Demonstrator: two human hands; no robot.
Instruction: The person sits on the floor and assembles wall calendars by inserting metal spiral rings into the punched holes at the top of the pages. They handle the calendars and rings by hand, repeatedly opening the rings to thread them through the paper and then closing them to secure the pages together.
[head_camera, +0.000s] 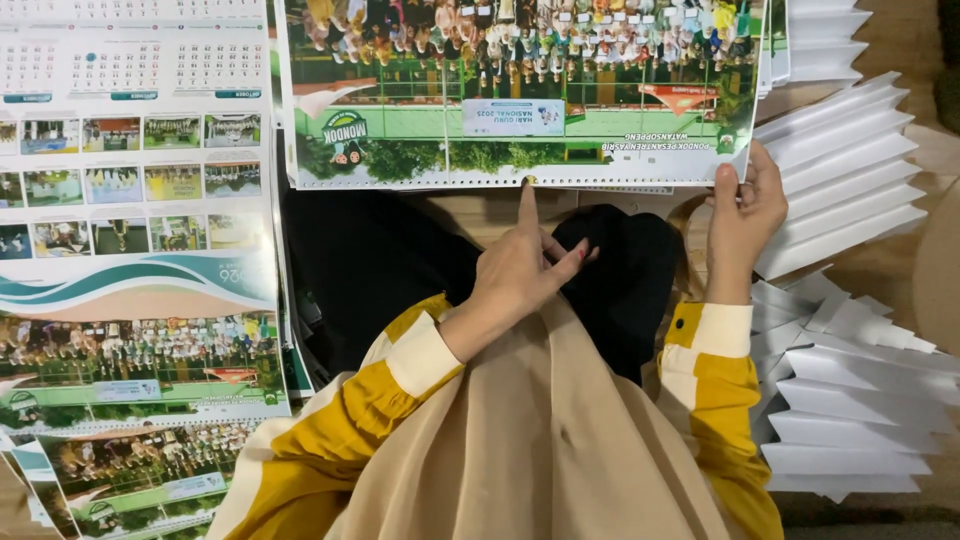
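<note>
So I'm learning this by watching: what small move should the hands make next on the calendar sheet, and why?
Probably slide the left hand along the punched edge toward the sheet's left corner, so both ends are held. The right hand pinches the right corner of the calendar sheet, while the left touches the edge only with its forefinger, near the middle. The left end lies unheld.

floor (910, 40): brown, bare patches | light: even, soft | walls: unseen

Calendar sheet (520, 90) between side stacks (140, 250)
</note>
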